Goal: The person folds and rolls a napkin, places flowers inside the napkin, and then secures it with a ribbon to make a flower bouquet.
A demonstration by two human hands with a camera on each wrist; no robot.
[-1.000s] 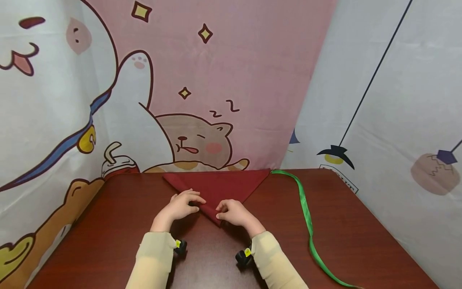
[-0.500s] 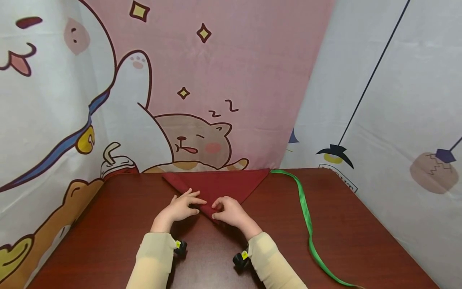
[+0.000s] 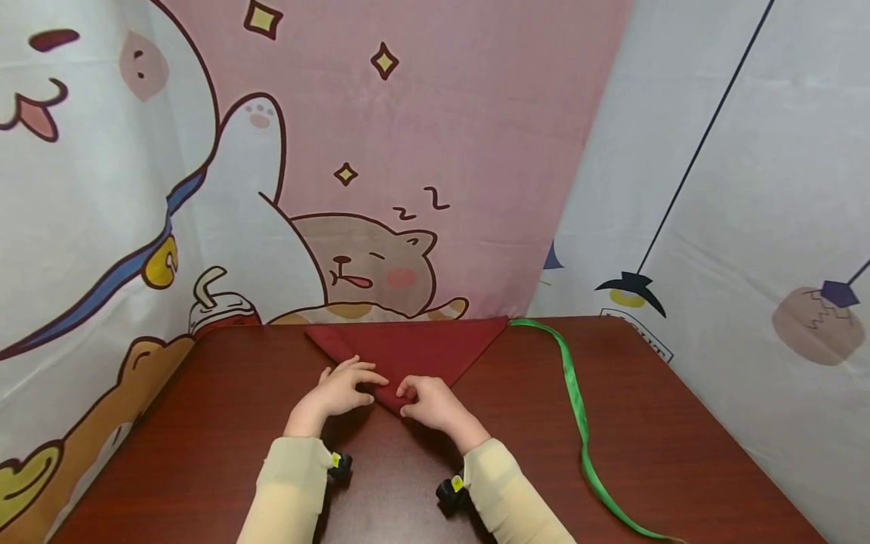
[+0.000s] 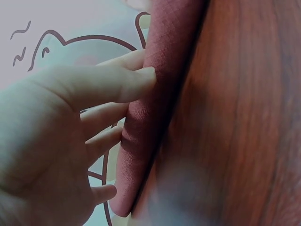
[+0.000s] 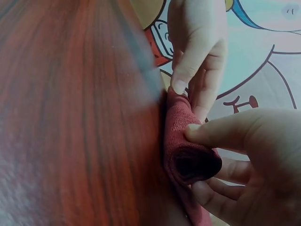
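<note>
A dark red cloth (image 3: 421, 347) lies on the table as a triangle, its point toward the person. Its near left edge is curled into a roll (image 4: 141, 127), whose hollow end faces the camera in the right wrist view. My left hand (image 3: 340, 389) holds the roll partway along, thumb on the near side and the other fingers spread over the far side. Close to the triangle's point, my right hand (image 3: 438, 408) pinches the end of the roll (image 5: 181, 122) between thumb and curled fingers. Part of the cloth is hidden beneath both hands.
A green ribbon (image 3: 576, 400) runs from the cloth's far right corner down the right side of the brown wooden table (image 3: 204, 453). Behind the table hangs a cartoon-printed curtain (image 3: 489, 151). Small black wrist cameras sit under both cuffs.
My right hand has shifted slightly left along with the cloth's near point, which sits a little farther from the person and more rolled. The left hand has stayed nearly in place.
</note>
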